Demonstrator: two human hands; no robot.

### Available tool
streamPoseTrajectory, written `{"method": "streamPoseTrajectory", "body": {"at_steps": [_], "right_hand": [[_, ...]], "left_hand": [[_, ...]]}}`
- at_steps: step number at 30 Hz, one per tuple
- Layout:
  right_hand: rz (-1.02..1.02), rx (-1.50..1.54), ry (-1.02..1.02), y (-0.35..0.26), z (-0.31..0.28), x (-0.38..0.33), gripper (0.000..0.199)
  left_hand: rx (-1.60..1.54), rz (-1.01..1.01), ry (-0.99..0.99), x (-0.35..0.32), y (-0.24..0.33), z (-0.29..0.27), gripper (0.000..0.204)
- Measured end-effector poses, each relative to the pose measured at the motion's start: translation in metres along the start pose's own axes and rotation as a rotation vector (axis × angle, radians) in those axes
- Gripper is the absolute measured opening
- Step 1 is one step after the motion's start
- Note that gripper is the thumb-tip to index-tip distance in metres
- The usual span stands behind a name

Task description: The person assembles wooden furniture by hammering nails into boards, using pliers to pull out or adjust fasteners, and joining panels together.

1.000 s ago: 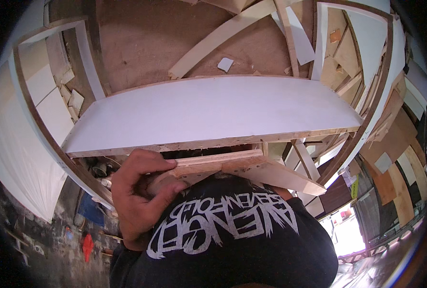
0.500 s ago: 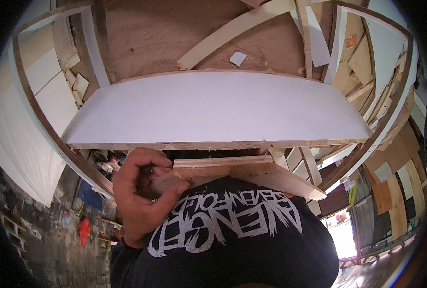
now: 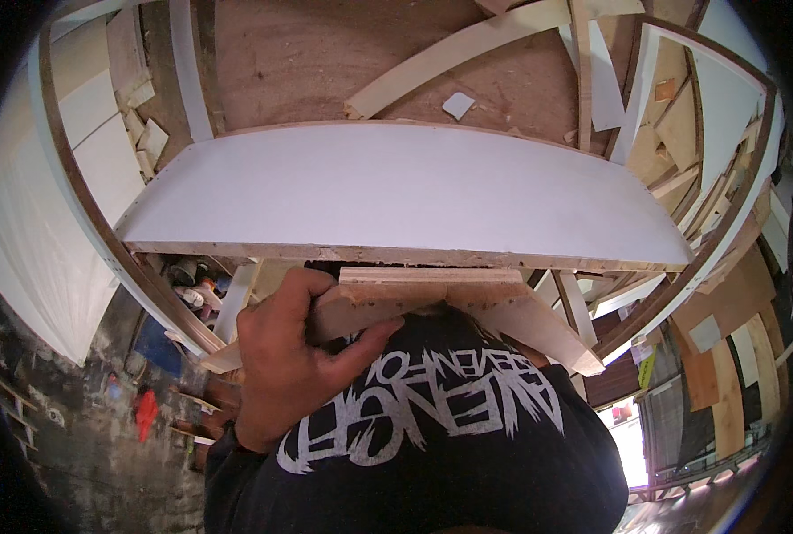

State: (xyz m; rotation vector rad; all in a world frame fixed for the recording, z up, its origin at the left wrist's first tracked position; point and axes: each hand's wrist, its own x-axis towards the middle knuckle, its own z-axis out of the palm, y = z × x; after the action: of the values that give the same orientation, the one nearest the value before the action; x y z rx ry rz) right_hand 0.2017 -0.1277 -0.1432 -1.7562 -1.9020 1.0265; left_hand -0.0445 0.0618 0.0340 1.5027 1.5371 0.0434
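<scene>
Cluttered wood workshop, white-topped board [image 3: 405, 191], left hand [image 3: 289, 365] fingers clenched on plywood piece [image 3: 450, 307], right hand out of sight

Bright daylight, sharp, heavy fisheye bending

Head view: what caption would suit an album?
Left hand grips a plywood piece beneath a white board in a workshop.

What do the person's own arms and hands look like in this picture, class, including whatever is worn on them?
Only one of the hands shows, the left hand: bare, no glove, ring or watch visible. At its wrist begins a black sleeve, part of a black top with jagged white lettering printed on the chest. The right hand and arm are out of sight.
</scene>
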Motion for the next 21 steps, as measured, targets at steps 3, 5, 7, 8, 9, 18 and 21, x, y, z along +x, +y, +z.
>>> {"method": "streamPoseTrajectory", "body": {"at_steps": [3,5,7,8,9,18,21], "right_hand": [[-0.011,-0.007,0.009,0.001,0.001,0.001,0.039],[-0.017,-0.01,0.025,0.001,0.002,0.001,0.039],[-0.013,-0.016,0.048,0.002,0.004,0.001,0.039],[-0.016,-0.025,0.063,0.001,0.005,0.001,0.038],[-0.028,-0.018,0.07,0.003,0.007,0.001,0.038],[-0.085,-0.037,0.269,0.021,0.038,0.0,0.038],[-0.065,-0.004,0.347,0.02,0.041,-0.001,0.038]], "left_hand": [[0.029,0.052,0.115,-0.002,-0.004,0.011,0.051],[0.097,0.07,0.13,-0.002,0.0,0.013,0.051],[0.163,0.096,0.143,-0.001,0.002,0.015,0.051],[0.171,0.121,0.18,0.001,0.001,0.016,0.052],[0.182,0.132,0.23,-0.001,0.001,0.019,0.053],[0.299,0.058,0.411,-0.005,0.002,0.042,0.061],[0.388,-0.078,0.44,-0.007,0.015,0.044,0.067]]}}
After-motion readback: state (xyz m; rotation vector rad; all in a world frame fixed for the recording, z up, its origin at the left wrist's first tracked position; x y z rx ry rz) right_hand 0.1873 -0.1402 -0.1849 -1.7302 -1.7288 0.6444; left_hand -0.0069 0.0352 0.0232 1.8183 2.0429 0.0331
